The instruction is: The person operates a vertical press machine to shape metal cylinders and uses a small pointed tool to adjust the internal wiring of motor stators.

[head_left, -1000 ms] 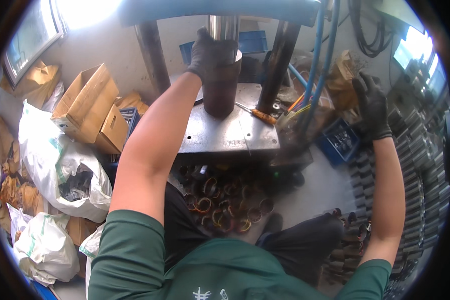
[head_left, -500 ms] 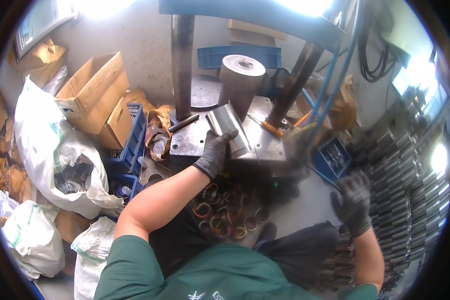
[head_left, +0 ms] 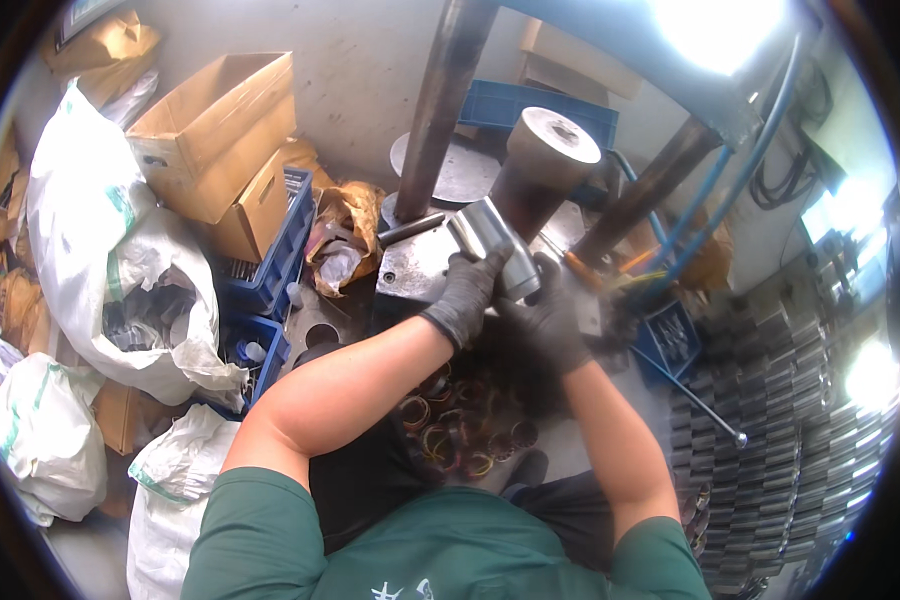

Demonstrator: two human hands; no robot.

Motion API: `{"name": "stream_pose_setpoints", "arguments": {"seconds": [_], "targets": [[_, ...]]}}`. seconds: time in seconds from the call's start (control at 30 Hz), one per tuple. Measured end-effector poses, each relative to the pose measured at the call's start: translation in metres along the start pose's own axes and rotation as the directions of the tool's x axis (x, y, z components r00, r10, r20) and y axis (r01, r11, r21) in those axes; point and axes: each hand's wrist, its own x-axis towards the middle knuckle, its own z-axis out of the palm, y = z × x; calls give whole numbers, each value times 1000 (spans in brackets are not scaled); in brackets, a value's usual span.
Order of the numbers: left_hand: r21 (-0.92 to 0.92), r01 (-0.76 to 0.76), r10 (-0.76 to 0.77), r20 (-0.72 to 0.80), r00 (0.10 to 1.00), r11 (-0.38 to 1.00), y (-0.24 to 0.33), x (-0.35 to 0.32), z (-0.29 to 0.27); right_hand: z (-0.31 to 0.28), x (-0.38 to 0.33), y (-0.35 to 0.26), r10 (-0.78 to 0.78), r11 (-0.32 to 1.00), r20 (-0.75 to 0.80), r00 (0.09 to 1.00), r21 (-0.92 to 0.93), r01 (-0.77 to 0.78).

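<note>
A shiny metal cylinder [head_left: 482, 232] is tilted over the press's steel bed [head_left: 410, 272]. My left hand [head_left: 467, 293], in a dark glove, is closed round its near left side. My right hand [head_left: 552, 318], gloved as well and slightly blurred, grips its lower right end; some of its fingers are hidden. Just behind the cylinder stands the thick round metal block [head_left: 542, 165] of the press. A short dark metal rod [head_left: 410, 230] lies on the bed, left of the cylinder. To the right of my right hand is a lever with a ball end [head_left: 740, 439].
Steel posts [head_left: 440, 110] flank the bed. Several metal rings [head_left: 440, 440] lie below my hands. At left are cardboard boxes [head_left: 210, 140], blue crates [head_left: 295, 225] and white sacks [head_left: 80, 240]. At right are a blue bin [head_left: 670, 340] and stacked metal cylinders [head_left: 800, 400].
My right hand has come from beside the lever at right to the cylinder's lower end. My left hand still holds the cylinder. The view has shifted and tilted.
</note>
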Motion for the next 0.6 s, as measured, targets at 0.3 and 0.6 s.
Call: {"name": "stream_pose_setpoints", "arguments": {"seconds": [0.3,0.6], "targets": [[794,-326,623,-83,778,513,52,60,-35,-31,30,20,30,717,99,995,-695,47],[525,-220,301,-73,951,822,50,50,-21,-30,12,-4,46,541,184,982,-831,130]]}}
